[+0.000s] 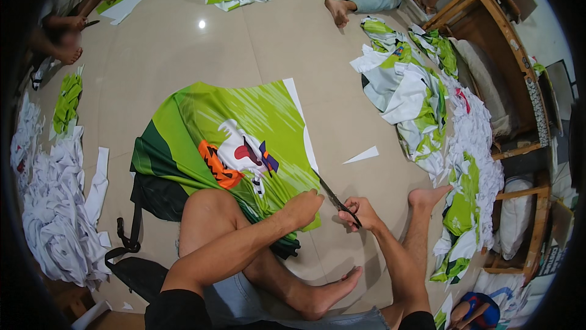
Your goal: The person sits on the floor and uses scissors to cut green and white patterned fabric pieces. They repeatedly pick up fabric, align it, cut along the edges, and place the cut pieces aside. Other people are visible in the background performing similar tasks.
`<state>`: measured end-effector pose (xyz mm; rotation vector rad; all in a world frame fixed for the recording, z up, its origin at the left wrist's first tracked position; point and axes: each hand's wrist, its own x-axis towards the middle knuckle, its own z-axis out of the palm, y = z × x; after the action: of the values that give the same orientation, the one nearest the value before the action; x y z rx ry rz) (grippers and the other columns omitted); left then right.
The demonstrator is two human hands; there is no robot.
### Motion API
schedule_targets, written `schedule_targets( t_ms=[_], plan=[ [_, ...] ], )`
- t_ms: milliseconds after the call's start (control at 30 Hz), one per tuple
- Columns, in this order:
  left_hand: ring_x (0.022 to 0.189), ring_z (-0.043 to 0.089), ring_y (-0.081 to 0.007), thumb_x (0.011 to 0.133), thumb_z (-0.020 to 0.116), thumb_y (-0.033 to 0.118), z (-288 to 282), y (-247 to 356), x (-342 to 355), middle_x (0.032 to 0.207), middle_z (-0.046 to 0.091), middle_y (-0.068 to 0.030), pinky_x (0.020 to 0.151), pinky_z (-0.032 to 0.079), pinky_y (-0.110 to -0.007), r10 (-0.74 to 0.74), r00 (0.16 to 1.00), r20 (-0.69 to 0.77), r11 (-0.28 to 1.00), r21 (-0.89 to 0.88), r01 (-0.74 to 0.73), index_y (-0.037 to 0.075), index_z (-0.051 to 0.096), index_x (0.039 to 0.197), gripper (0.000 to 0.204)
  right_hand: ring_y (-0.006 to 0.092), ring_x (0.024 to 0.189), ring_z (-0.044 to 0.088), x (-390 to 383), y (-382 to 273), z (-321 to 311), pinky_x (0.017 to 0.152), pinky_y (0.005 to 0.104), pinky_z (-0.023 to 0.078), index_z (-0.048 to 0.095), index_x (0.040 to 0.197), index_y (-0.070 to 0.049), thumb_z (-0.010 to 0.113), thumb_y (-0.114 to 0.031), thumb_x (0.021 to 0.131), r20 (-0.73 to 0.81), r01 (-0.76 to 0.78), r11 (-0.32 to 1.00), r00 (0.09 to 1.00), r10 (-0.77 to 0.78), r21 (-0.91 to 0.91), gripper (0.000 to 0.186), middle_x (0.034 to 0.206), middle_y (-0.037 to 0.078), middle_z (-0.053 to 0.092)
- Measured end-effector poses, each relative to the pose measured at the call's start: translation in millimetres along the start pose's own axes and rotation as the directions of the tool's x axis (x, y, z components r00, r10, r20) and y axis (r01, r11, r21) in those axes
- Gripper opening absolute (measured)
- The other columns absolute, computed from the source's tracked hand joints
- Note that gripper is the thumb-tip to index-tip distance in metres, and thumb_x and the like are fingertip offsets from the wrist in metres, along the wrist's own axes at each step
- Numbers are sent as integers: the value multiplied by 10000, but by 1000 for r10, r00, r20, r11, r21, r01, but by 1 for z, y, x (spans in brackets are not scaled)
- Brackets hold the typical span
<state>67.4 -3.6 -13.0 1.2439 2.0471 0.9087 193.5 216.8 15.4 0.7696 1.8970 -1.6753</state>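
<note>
green printed fabric [229, 138] | rumpled, on floor [177, 49] | dark scissors [333, 196] | slanted, tips at fabric's white edge

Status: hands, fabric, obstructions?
Left hand gripping green printed fabric. Right hand holding scissors at fabric's right edge. Triangular white scrap off to the right, not blocking.

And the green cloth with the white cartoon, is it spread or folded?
Mostly spread: the green cloth lies broadly over the floor with its cartoon visible, though it is creased near the bent knee.

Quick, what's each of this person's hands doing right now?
Left hand: closed, holding the green printed fabric near its edge.
Right hand: closed around the handles of the dark scissors.
</note>
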Motion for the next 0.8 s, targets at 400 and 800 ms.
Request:
schedule_targets(
  t_ms=[400, 800],
  plan=[
    [976, 633, -444, 725, 640, -26, -3, -3, -2, 1012, 599, -260, 825, 522, -488, 22, 999, 36, 1000, -3, -22, -44, 594, 976, 255, 104, 418, 518, 8, -9, 35, 369, 257, 419, 551, 873, -21, 803, -444, 830, -74, 17, 1000, 997, -16, 15, 494, 585, 33, 560],
    [920, 685, -410, 737, 687, 27, -15, -16, 0, 931, 687, -248, 775, 562, -483, -55, 996, 73, 996, 67, 51, -20, 691, 902, 171, 133, 390, 524, 15, -35, 79, 372, 268, 420, 545, 877, -9, 737, -475, 881, -196, 36, 999, 980, -28, 37, 504, 561, 42, 542]
  ],
)
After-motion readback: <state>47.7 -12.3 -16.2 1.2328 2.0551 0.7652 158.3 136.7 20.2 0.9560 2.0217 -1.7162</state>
